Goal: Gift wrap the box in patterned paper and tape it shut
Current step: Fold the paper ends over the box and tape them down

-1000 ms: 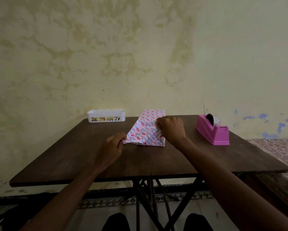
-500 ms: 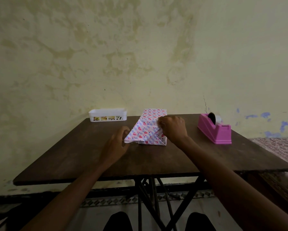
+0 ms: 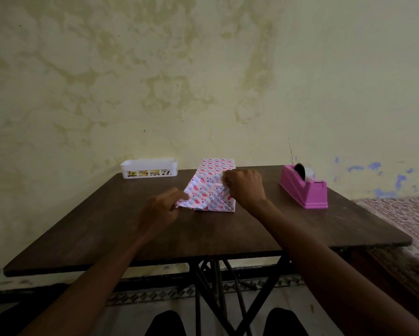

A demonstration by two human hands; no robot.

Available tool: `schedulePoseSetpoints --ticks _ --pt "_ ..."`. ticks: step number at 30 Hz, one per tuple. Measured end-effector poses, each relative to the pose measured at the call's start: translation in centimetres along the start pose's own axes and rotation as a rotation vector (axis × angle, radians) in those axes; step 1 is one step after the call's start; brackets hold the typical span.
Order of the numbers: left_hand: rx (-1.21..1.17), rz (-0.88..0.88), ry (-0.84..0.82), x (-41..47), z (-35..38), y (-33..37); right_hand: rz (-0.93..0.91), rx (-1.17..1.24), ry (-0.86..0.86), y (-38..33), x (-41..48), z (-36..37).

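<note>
On the dark wooden bench [image 3: 252,226] the box [image 3: 215,169], sheathed in patterned paper [image 3: 203,187], lay lengthwise toward the wall, with the pink tape dispenser [image 3: 303,187] well apart on its right. Your right hand [image 3: 246,187] curled its fingers onto the folded paper at the top of the near end, and your left hand [image 3: 160,207] pinched the loose side flap [image 3: 183,202] at the near-left corner. To fold well, I judge, you had to draw that flap taut, crease it flat against the end and pin it before reaching for tape.
</note>
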State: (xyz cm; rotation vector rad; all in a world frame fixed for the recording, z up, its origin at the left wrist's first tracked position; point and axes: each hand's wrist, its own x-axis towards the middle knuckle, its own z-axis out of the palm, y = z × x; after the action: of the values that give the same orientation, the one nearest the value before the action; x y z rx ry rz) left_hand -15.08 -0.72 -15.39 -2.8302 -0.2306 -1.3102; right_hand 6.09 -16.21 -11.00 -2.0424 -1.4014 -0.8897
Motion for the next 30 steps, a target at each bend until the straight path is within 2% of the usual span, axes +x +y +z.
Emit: schedulePoseSetpoints --ticks 10,23,27,30 --pt "0.101 0.123 -0.036 -0.1 -0.3 -0.2 0.001 0.015 -0.022 0.1 -0.1 -0.1" --pt "0.008 0.134 -0.118 -0.6 -1.2 -1.3 0.011 0.041 -0.009 -0.2 -0.3 -0.3" --pt "-0.034 0.102 -0.122 -0.9 -1.6 -1.5 0.017 0.046 -0.006 -0.2 -0.3 -0.2" --pt "-0.14 -0.054 0.017 0.2 -1.5 -0.2 0.02 0.041 0.011 -0.3 -0.3 -0.2"
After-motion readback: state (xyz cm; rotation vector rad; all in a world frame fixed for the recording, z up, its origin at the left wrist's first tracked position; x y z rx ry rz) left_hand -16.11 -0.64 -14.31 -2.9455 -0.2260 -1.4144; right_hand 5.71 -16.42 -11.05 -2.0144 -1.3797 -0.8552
